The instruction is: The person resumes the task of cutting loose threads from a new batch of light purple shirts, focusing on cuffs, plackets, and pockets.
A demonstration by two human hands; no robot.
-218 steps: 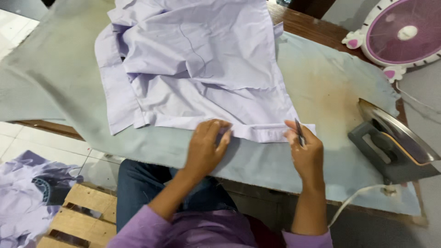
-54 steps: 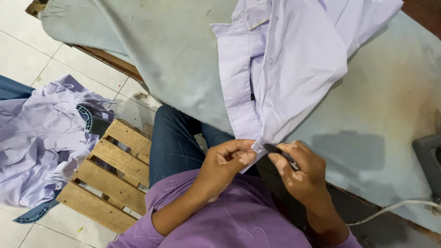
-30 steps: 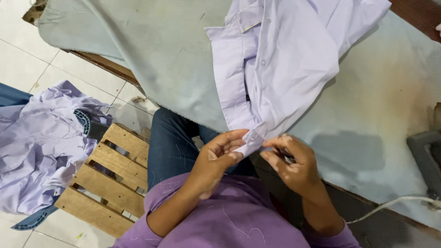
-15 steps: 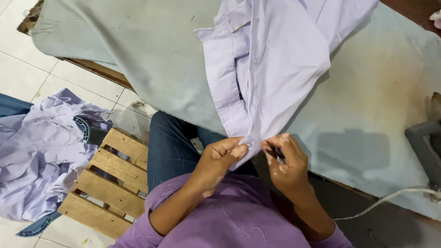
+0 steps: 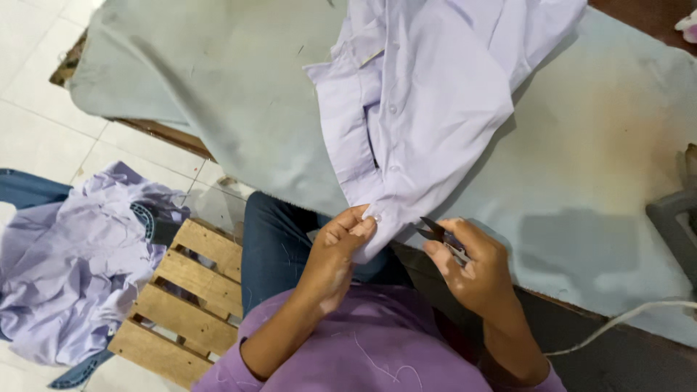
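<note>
A pale lilac shirt (image 5: 428,94) lies on the cloth-covered table (image 5: 218,80) and hangs over its near edge. My left hand (image 5: 337,250) pinches the lowest corner of the shirt's buttoned edge, just below the table edge, above my lap. My right hand (image 5: 472,265) holds small black thread snips (image 5: 434,231), their tips pointing left, a short gap from the pinched corner. Blue jeans and a purple top fill the bottom of the view.
A heap of lilac shirts (image 5: 65,268) lies on the white tiled floor at the left, beside a wooden pallet (image 5: 181,297). A grey iron's edge (image 5: 671,225) and its white cord (image 5: 624,319) sit at the right of the table.
My right hand with the snips has drawn a little away to the right from the shirt corner. My left hand keeps its pinch on the corner.
</note>
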